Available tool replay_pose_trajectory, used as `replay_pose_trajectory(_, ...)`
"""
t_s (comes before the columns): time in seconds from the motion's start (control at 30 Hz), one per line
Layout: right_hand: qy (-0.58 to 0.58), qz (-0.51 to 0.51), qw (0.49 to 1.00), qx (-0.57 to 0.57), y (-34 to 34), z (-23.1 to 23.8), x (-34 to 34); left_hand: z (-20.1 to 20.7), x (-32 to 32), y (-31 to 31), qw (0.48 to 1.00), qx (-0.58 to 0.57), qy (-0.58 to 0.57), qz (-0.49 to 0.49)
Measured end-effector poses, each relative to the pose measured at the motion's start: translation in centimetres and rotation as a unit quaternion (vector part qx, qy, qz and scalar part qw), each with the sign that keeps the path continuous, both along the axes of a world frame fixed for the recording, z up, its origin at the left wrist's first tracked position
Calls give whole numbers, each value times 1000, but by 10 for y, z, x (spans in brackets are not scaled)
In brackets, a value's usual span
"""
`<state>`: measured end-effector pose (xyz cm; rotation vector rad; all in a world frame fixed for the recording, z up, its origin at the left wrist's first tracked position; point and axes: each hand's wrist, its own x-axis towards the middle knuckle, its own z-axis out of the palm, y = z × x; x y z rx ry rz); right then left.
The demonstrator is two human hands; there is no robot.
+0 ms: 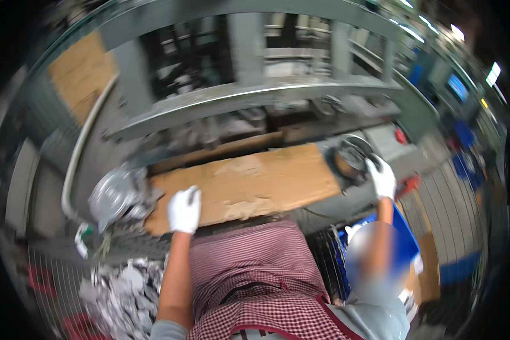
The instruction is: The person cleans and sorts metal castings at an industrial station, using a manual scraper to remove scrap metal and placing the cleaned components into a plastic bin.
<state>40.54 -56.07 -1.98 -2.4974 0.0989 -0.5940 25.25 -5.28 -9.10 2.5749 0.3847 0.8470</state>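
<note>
My left hand [184, 210], in a white glove, is over the left part of a worn cardboard sheet [249, 184]. Its fingers are curled together, with a small dark patch at the fingertips; what they hold, if anything, I cannot make out. My right hand [383, 178], also in a white glove, reaches to the right rim of a dark round container [345, 165] with greyish contents. Blur smears its fingers, so their grip is unclear. Left of the cardboard lies a heap of shiny grey metal pieces [112, 195], a round one among them.
Grey machine framing [249, 90] rises behind the bench. Below left, a wire basket holds many flat metal pieces [133, 289]. A blue bin [403, 229] stands by my right forearm, near a red object [408, 185]. A pale bent pipe [76, 153] runs along the left.
</note>
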Motion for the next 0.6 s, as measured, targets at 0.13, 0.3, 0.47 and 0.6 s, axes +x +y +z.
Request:
replay_pose_trajectory(0.13, 48, 42, 997, 37, -38, -21, -1, 5, -3, 4, 1000, -8, 17, -24)
replay_pose_trajectory(0.3, -96, -86, 977, -170, -105, -75, 60, 14, -11, 5, 1000, -18, 15, -7)
replay_pose_trajectory(0.47, -233, -205, 861, -404, -140, -103, 80, 13, -19, 5, 998, 40, -38, 31)
replay_pose_trajectory(0.6, -157, -209, 813, -520, -139, -96, 73, 11, -15, 9, 992, -31, 119, -31)
